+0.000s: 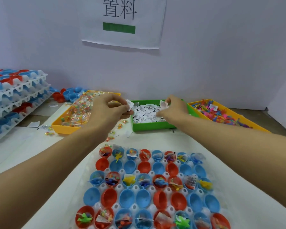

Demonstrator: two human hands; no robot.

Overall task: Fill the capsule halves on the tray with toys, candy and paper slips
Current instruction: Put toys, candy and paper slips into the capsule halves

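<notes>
A white tray (243,210) in front of me holds rows of red and blue capsule halves (144,198); alternate rows contain toys, candy and slips, the rows between are bare. Both hands reach over the green bin of paper slips (149,125). My left hand (109,109) pinches a white paper slip (130,104) at the bin's left edge. My right hand (173,107) pinches another slip (163,104) above the bin. The yellow bin of wrapped candy (66,127) lies left of the green one, and the yellow bin of coloured toys (221,111) lies to its right.
Stacked white trays of red and blue halves (15,96) stand at the far left, with loose halves (68,95) behind the candy bin. Stray candies (49,133) and slips lie on the white sheet. A wall with a paper sign (122,22) closes the back.
</notes>
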